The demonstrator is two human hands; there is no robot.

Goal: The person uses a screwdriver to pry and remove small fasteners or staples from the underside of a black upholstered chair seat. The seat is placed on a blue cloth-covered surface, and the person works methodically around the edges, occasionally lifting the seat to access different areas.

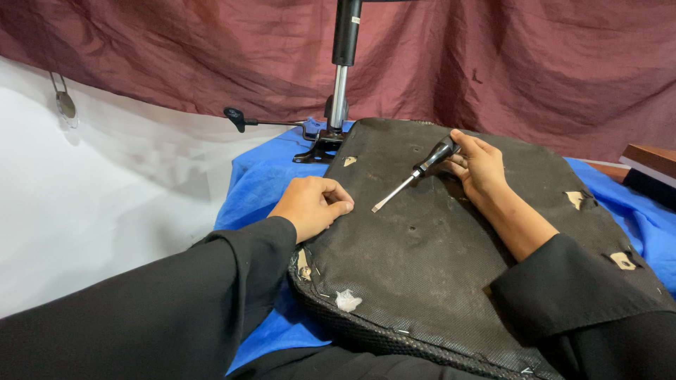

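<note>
Head view shows a screwdriver (417, 172) lying low across an upturned seat cushion (451, 246), its flat tip pointing to eight o'clock toward the left hand (311, 205). The right hand (480, 163) is closed around the black handle at two o'clock. The left hand is curled into a loose fist on the cushion's edge, holding nothing I can see. A slip of the blade could gouge the fabric or jab those left knuckles, which sit close in its line.
</note>
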